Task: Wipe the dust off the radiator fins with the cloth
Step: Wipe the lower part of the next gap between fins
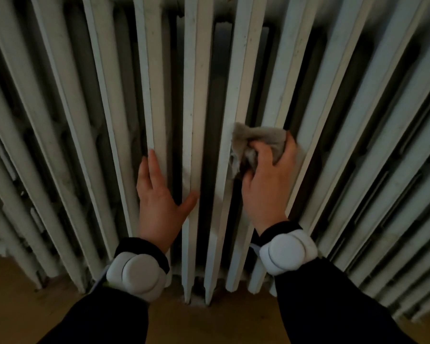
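Wiping is underway: the right hand grips the crumpled grey cloth against a middle fin of the radiator, while the left hand, fingers relaxed, rests on a neighbouring fin. Judging by this, most fins remain.

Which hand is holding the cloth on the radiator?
The right hand: it grips the grey cloth against the fins, while the left hand rests empty.

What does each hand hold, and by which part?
The right hand grips the bunched grey cloth by its lower part. The left hand holds nothing; it rests open on the radiator.
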Demonstrator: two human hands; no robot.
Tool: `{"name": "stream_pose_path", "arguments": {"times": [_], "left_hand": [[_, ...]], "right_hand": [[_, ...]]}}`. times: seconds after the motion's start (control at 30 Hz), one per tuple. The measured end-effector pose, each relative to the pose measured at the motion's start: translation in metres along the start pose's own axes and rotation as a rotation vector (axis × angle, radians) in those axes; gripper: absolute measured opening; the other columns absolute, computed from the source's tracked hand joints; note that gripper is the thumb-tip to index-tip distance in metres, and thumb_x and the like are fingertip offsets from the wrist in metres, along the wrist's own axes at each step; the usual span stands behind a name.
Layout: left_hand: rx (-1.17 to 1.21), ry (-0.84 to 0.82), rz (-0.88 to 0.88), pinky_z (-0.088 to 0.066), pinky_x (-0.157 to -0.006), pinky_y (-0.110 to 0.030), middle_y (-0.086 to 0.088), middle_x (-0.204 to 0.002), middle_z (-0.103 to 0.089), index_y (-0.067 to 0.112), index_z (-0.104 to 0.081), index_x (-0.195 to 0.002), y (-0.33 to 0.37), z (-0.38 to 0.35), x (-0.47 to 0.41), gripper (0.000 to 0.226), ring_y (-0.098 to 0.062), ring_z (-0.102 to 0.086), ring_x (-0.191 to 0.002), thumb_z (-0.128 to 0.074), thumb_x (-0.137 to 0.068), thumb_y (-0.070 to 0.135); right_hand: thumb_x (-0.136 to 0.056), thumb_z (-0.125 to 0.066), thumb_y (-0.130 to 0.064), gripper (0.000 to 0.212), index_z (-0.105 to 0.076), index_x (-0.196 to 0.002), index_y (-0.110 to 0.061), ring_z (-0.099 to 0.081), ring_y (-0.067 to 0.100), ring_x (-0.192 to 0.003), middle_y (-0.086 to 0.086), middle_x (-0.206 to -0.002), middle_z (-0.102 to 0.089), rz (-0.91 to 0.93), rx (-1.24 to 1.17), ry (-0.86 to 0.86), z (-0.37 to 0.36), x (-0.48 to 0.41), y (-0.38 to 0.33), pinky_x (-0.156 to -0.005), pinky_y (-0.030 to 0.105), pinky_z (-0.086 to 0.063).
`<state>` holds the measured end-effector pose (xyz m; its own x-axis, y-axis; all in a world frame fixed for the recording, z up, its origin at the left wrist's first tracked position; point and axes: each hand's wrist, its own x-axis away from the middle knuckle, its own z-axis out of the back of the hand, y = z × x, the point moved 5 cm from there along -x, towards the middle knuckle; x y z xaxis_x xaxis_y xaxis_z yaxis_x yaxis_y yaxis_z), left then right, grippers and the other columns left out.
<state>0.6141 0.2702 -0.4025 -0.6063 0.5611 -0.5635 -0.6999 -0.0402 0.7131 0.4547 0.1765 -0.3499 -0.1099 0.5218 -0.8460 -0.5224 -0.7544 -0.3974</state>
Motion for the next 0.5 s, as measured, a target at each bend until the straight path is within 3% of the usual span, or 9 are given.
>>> {"name": "stream_pose_path", "arguments": {"times": [0.17,0.33,0.5], "left_hand": [[0.009,-0.010,-0.003,-0.011,-0.111,-0.030,-0.004,-0.159,0.007,0.023,0.014,-0.150,-0.001,-0.007,0.002,0.118,-0.020,-0.002,-0.145,-0.077,-0.075,0.032],[-0.008,-0.011,-0.006,-0.010,-0.110,-0.030,-0.005,-0.158,0.007,0.024,0.014,-0.149,0.000,-0.007,0.002,0.118,-0.021,-0.002,-0.145,-0.077,-0.075,0.032],[0.013,-0.040,0.005,-0.014,-0.111,-0.032,-0.005,-0.159,0.006,0.024,0.013,-0.150,0.000,-0.002,0.004,0.116,-0.021,-0.004,-0.146,-0.076,-0.076,0.031]], "right_hand": [[-0.079,-0.058,-0.007,0.046,-0.041,-0.117,-0.027,-0.026,0.042,-0.137,0.029,-0.148,-0.023,0.011,-0.001,-0.027,-0.007,0.014,0.009,-0.110,0.048,-0.034],[-0.079,-0.049,-0.013,0.042,-0.041,-0.117,-0.026,-0.027,0.044,-0.137,0.030,-0.147,-0.023,0.004,-0.005,-0.045,-0.007,0.018,0.010,-0.108,0.051,-0.036],[-0.078,-0.057,-0.004,0.046,-0.047,-0.120,-0.021,-0.026,0.044,-0.138,0.029,-0.149,-0.021,-0.032,0.008,-0.123,-0.012,0.041,0.019,-0.110,0.051,-0.033]]}}
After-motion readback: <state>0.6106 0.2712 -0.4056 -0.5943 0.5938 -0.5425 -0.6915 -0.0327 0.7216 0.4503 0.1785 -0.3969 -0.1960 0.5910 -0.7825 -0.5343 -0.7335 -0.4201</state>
